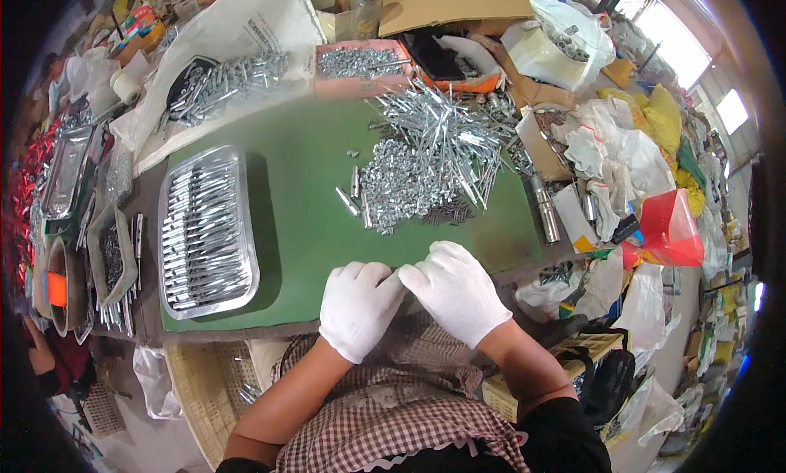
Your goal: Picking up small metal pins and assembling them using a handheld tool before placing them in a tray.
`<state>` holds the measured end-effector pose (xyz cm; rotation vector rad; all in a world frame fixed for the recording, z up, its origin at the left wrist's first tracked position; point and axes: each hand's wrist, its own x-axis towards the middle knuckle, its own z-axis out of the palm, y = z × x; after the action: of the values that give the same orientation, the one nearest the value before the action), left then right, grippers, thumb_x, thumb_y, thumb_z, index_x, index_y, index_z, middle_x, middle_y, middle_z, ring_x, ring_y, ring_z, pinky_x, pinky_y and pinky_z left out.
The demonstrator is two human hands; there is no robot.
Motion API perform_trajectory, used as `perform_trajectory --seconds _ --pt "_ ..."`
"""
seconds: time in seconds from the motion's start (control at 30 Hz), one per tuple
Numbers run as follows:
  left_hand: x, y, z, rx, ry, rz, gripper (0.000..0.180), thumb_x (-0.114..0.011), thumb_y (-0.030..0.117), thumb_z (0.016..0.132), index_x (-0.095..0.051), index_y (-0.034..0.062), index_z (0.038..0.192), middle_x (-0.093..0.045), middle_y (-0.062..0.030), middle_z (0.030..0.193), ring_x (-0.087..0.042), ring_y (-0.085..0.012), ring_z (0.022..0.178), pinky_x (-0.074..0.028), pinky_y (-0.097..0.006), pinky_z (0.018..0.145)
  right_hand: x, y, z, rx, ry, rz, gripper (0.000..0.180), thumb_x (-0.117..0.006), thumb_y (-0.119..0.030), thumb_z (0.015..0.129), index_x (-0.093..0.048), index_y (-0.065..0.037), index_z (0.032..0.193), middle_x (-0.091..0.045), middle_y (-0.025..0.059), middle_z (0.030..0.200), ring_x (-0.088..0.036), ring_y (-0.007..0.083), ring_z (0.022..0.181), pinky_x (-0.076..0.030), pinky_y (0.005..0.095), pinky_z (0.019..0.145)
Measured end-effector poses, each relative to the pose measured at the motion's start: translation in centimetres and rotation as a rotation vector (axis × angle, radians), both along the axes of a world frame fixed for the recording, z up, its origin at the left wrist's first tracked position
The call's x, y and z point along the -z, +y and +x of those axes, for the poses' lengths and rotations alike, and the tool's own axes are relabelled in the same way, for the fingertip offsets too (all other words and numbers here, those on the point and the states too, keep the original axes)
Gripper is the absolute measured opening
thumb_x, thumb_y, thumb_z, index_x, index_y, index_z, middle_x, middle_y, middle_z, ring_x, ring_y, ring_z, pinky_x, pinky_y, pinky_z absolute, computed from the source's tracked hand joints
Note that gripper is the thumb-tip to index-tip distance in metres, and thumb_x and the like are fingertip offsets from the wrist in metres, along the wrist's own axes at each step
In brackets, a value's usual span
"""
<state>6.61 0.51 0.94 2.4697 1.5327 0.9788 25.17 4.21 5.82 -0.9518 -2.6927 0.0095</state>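
My left hand (359, 308) and my right hand (460, 291), both in white knitted gloves, meet at the near edge of the green work mat (307, 186). Fingers are curled in on both, and the fingertips nearly touch. Whatever they hold is hidden behind the gloves. Just beyond them lies a heap of small silver nut-like pieces (401, 178), with small dark screw-like parts (449, 214) at its near right. Long thin metal rods (446, 125) are piled behind it. A few short silver cylinders (348, 201) lie to the heap's left.
On the left of the mat stands a metal tray (252, 256) filled with rows of silver rod-shaped parts. A pink-red box (360, 87) of small metal parts sits at the back. A metal tube (544, 209) lies on the right. Yellow crates (192, 391) stand below the table.
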Motion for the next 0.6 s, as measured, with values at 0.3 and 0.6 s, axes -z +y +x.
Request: perform_trajectory --seconds 0.3,0.6 --pt "-0.2 -0.5 0.2 -0.039 0.017 0.031 0.022 -0.078 0.019 0.082 -0.074 0.0168 0.104 -0.062 -0.0004 0.086 -0.062 -0.0244 0.079 -0.047 -0.042 0.07 1.4 3.5 11.5 0.877 0.036 0.208 0.052 -0.067 -0.015 0.088 -0.06 -0.005 0.139 -0.065 0.0203 0.105 -0.063 0.039 0.101 -0.05 0.05 0.091" --pt "0.4 -0.2 0.1 -0.049 0.018 0.042 0.021 -0.078 0.02 0.083 -0.075 0.0174 0.104 -0.061 0.0002 0.086 -0.062 -0.0233 0.078 -0.048 -0.041 0.07 1.1 -3.3 6.2 0.424 0.24 0.0 0.065 -0.074 -0.023 0.088 -0.055 -0.011 0.149 -0.067 0.0162 0.093 -0.066 0.0373 0.088 -0.055 0.0468 0.074"
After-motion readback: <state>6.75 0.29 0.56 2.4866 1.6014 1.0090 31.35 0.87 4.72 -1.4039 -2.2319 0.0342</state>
